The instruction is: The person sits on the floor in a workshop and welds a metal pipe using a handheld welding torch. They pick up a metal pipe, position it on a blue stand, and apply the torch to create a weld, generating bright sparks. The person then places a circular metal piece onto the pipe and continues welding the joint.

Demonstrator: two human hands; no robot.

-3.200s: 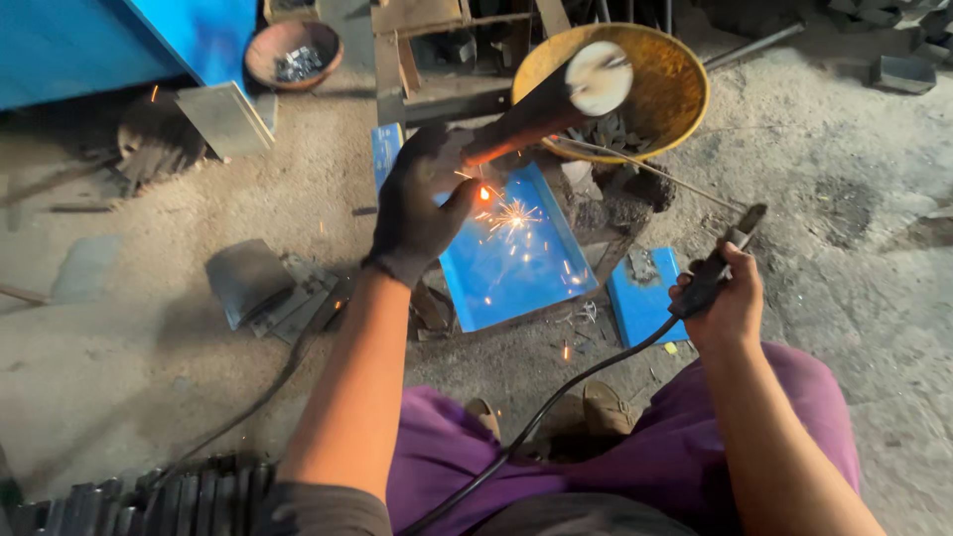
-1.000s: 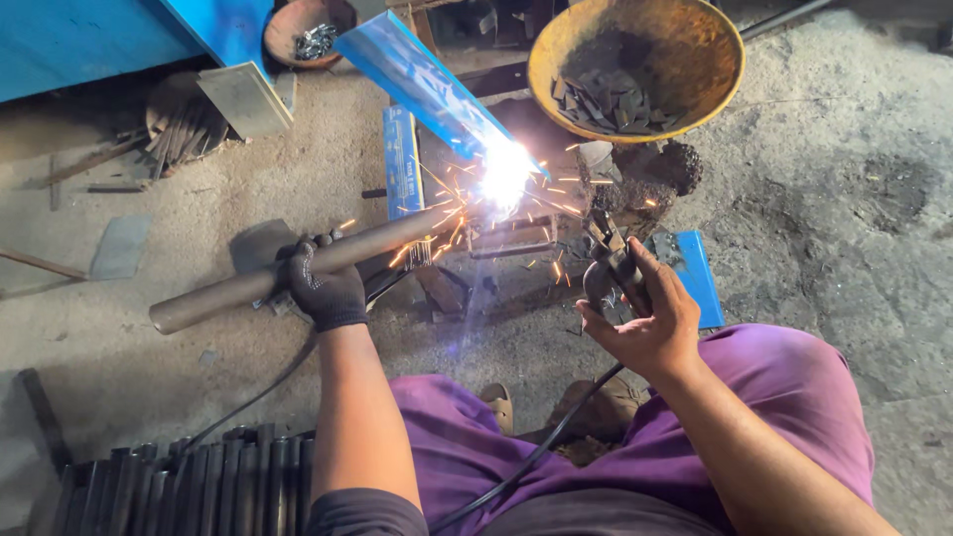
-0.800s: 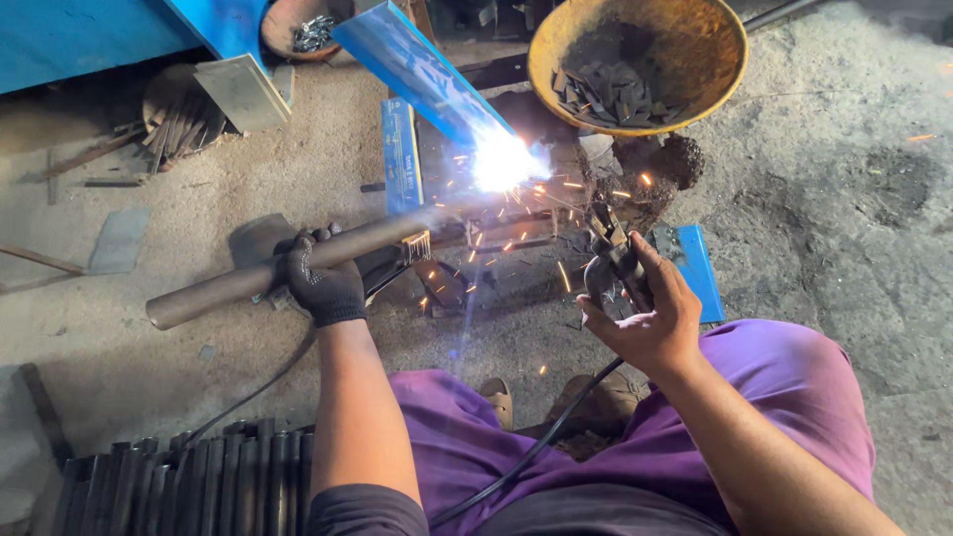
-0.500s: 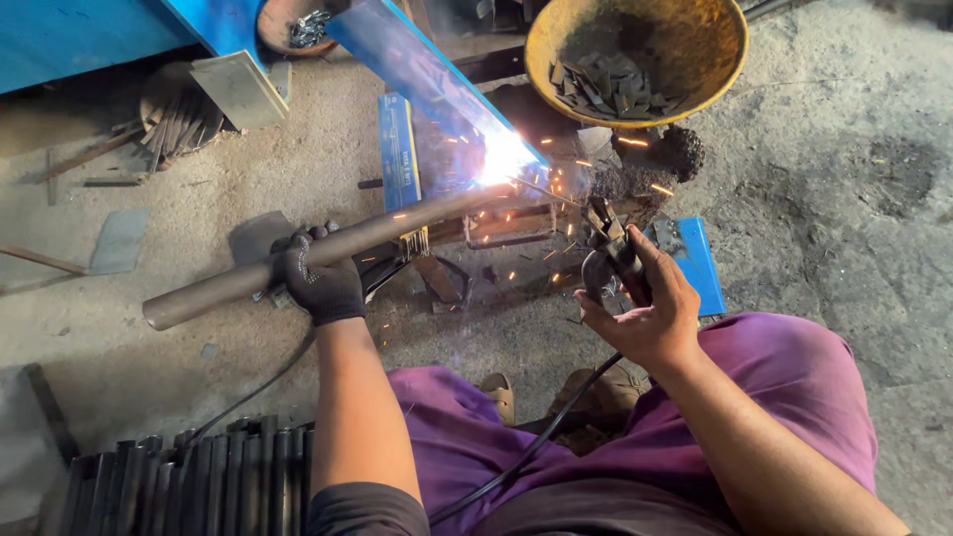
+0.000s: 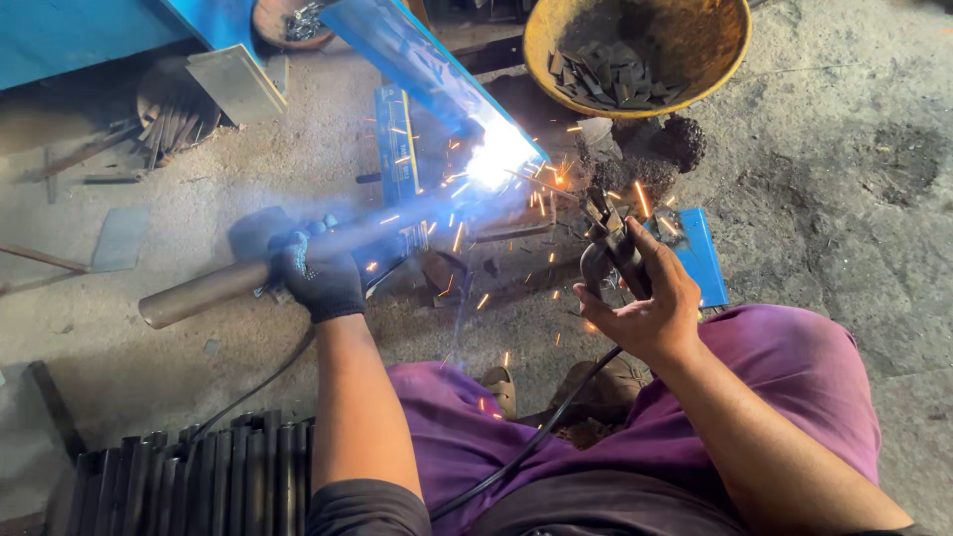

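Observation:
My left hand (image 5: 316, 281), in a black glove, grips a long grey metal pipe (image 5: 204, 293) that runs up and right toward a bright welding arc (image 5: 493, 159). My bare right hand (image 5: 645, 303) holds a welding electrode holder (image 5: 608, 253) with a black cable (image 5: 526, 447) trailing down past my purple trousers. The arc burns at the edge of a blue metal sheet (image 5: 417, 60), and orange sparks scatter around it. The pipe's far end is lost in the glare.
A yellow pan (image 5: 695, 84) of dark metal pieces sits at top middle-right. A small blue plate (image 5: 700, 253) lies right of the holder. Dark pipes (image 5: 208, 476) are stacked at bottom left. A round bowl (image 5: 288, 20) and metal scraps (image 5: 174, 114) lie at top left on the dusty concrete floor.
Three seconds ago my left hand held a piece on a flat blue plate; now it grips the pipe. Over the last second the arc stays lit and both hands barely move.

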